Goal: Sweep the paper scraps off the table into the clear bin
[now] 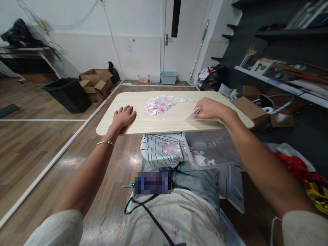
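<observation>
My left hand [124, 116] lies flat on the left side of the pale wooden tabletop [138, 127], fingers spread, with nothing in it. At the right, my right hand [208, 108] pinches a folded white piece of paper or card [192, 117], whose lower edge is at the tabletop. Between the hands, towards the far edge, is a heap of small torn paper scraps [159, 104], white with some pink. A thin trail of scraps runs right from the heap. What my right palm covers is hidden.
Below the table edge, a clear plastic bin [212, 150] holds white scraps. Beside it, a patterned cloth bag [153, 147] with pinkish scraps on it rests over my lap. A black bin [67, 94] and cardboard boxes [96, 82] stand left; another open box [252, 109] is right.
</observation>
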{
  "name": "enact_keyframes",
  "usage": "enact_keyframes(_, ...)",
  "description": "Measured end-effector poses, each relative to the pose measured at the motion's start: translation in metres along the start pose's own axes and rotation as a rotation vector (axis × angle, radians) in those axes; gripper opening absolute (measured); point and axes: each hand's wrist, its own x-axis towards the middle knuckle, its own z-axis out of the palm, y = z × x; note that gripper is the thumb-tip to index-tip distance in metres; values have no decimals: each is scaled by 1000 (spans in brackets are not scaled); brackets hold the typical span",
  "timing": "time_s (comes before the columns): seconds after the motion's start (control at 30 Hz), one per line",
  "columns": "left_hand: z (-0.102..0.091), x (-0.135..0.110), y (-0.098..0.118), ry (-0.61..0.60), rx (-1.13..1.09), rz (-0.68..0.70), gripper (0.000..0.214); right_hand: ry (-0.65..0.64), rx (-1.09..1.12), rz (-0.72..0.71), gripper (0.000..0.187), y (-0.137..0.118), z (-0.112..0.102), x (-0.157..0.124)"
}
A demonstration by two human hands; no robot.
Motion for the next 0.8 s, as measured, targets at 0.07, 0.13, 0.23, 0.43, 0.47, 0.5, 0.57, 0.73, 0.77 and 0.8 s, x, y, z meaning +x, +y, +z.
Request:
enact_keyframes(0.07, 0, 0, 0, -2, 8, 0, 74, 6, 23, -14, 20, -2, 0, 2)
enact_keyframes(0.13, 0, 0, 0, -3, 15, 1, 74, 17, 35, -30, 20, -4, 0, 4)
enact_keyframes(0.23, 1, 1, 0, -6, 30, -5, 75, 32, 33, -51, 19, -8, 1, 5)
enact_keyframes(0.43, 2, 1, -2, 1, 37, -1, 74, 45, 54, -82, 18, -14, 2, 11)
enact_keyframes(0.47, 2, 1, -2, 1, 37, 2, 74, 42, 54, -81, 18, -15, 2, 12)
enact_keyframes(0.5, 2, 1, -2, 0, 37, 6, 75, 37, 55, -79, 18, -17, 1, 12)
enact_keyframes(0.57, 1, 0, -1, -4, 36, 14, 75, 34, 55, -71, 18, -21, 0, 14)
enact_keyframes(0.73, 1, -1, -1, 3, 25, 12, 75, 24, 54, -72, 19, -28, -3, 15)
enact_keyframes(0.77, 1, 0, -1, 5, 25, 10, 75, 22, 57, -71, 18, -29, -3, 15)
enact_keyframes(0.8, 1, 0, -1, 7, 24, 10, 74, 20, 59, -68, 18, -29, -4, 15)
